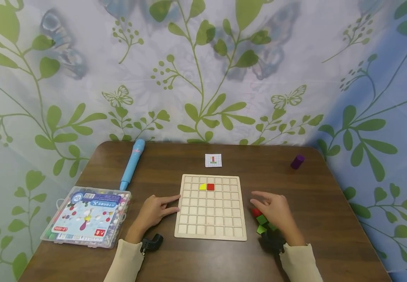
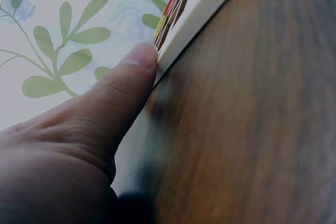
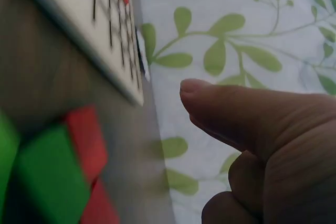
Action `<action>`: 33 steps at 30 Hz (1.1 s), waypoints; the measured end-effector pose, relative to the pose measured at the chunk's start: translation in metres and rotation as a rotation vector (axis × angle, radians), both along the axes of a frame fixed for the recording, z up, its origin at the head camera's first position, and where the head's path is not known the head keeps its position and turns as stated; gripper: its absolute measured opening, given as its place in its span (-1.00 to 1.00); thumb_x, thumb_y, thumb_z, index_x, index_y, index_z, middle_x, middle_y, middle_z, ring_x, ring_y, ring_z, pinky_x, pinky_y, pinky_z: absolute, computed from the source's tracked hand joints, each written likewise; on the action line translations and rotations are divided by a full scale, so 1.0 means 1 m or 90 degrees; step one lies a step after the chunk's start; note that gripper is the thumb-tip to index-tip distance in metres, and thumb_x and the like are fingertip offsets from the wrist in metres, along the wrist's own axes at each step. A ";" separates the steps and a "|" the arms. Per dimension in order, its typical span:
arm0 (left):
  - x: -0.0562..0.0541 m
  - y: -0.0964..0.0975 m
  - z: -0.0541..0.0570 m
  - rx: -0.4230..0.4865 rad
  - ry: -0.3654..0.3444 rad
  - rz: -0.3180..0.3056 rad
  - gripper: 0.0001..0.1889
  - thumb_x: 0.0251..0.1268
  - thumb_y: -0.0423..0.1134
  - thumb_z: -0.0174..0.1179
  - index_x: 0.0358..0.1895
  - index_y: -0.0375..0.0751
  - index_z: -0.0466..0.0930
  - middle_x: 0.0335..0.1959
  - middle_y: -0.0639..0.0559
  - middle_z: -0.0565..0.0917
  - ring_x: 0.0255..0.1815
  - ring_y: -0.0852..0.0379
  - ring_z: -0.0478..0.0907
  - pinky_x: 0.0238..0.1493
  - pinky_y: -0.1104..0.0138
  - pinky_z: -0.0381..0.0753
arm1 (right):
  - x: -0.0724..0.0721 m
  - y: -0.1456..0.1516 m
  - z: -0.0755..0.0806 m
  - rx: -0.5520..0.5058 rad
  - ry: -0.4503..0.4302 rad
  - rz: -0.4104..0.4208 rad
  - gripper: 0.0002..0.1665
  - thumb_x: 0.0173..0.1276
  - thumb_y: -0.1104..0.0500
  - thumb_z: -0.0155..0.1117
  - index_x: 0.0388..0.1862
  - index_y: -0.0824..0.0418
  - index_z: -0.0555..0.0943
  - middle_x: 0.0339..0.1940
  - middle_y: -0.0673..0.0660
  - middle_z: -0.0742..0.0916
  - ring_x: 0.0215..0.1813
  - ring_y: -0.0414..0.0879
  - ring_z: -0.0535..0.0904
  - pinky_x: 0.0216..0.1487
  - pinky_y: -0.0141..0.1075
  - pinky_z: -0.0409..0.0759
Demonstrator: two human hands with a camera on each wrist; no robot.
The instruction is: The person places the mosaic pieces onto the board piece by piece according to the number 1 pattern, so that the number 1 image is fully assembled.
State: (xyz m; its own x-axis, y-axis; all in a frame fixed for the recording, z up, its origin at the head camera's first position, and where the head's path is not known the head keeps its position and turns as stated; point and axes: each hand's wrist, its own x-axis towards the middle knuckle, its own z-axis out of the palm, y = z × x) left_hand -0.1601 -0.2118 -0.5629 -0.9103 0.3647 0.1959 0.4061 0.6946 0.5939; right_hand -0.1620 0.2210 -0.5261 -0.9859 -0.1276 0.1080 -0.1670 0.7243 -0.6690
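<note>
A wooden grid board (image 1: 210,231) lies on the table, with a yellow piece (image 1: 203,187) and a red square (image 1: 210,187) side by side in its upper cells. My left hand (image 1: 152,213) rests its thumb and a straight finger against the board's left edge; the left wrist view shows the thumb (image 2: 126,80) at that edge. My right hand (image 1: 275,209) hovers just right of the board, thumb and index finger stretched out and apart, nothing visible between them. Beside and partly under it are red blocks (image 3: 86,140) and green blocks (image 3: 52,174), some hidden by the hand.
Behind the board lies a small pattern card (image 1: 213,160). A clear case with a printed label (image 1: 87,217) and a blue microphone-shaped toy (image 1: 132,164) are at the left. A purple cylinder (image 1: 297,161) is at the back right. A patterned curtain (image 1: 203,78) hangs behind the table.
</note>
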 end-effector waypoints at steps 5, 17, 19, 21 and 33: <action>-0.001 0.000 0.000 0.006 0.001 -0.002 -0.49 0.28 0.10 0.39 0.28 0.10 0.68 -0.83 0.38 0.10 -0.70 0.40 -0.12 -0.59 0.46 0.02 | 0.008 0.026 -0.009 0.004 -0.029 -0.003 -0.59 0.34 -0.05 0.50 0.08 0.11 0.78 -0.79 -0.12 0.32 -0.73 -0.22 0.15 -0.68 -0.32 0.23; 0.001 -0.002 0.001 0.007 0.022 0.001 -0.50 0.25 0.06 0.42 0.26 0.07 0.70 -0.82 0.43 0.07 -0.70 0.41 -0.13 -0.58 0.46 0.03 | 0.016 0.075 -0.025 -0.081 -0.082 -0.023 -0.52 0.29 -0.15 0.50 0.06 0.09 0.79 -0.77 -0.14 0.26 -0.68 -0.28 0.05 -0.66 -0.31 0.18; 0.002 -0.003 0.000 0.010 0.018 0.001 -0.50 0.26 0.06 0.42 0.26 0.08 0.70 -0.82 0.43 0.07 -0.70 0.41 -0.13 -0.58 0.46 0.03 | 0.015 0.076 -0.026 -0.072 -0.083 -0.015 -0.54 0.29 -0.15 0.51 0.05 0.09 0.80 -0.76 -0.15 0.27 -0.67 -0.28 0.07 -0.65 -0.33 0.17; 0.002 -0.003 0.000 0.012 0.011 0.003 -0.50 0.26 0.06 0.42 0.27 0.09 0.69 -0.82 0.43 0.07 -0.71 0.41 -0.13 -0.58 0.46 0.03 | 0.014 0.075 -0.026 -0.063 -0.088 -0.004 -0.56 0.29 -0.13 0.51 0.04 0.08 0.80 -0.75 -0.15 0.28 -0.67 -0.28 0.08 -0.64 -0.34 0.16; 0.000 0.000 -0.001 0.012 -0.011 0.001 -0.50 0.28 0.06 0.41 0.28 0.10 0.68 -0.82 0.38 0.10 -0.70 0.39 -0.12 -0.59 0.46 0.02 | 0.015 0.073 -0.025 0.004 -0.125 0.056 -0.57 0.34 0.05 0.49 0.17 0.07 0.75 -0.72 -0.14 0.31 -0.66 -0.28 0.14 -0.63 -0.37 0.18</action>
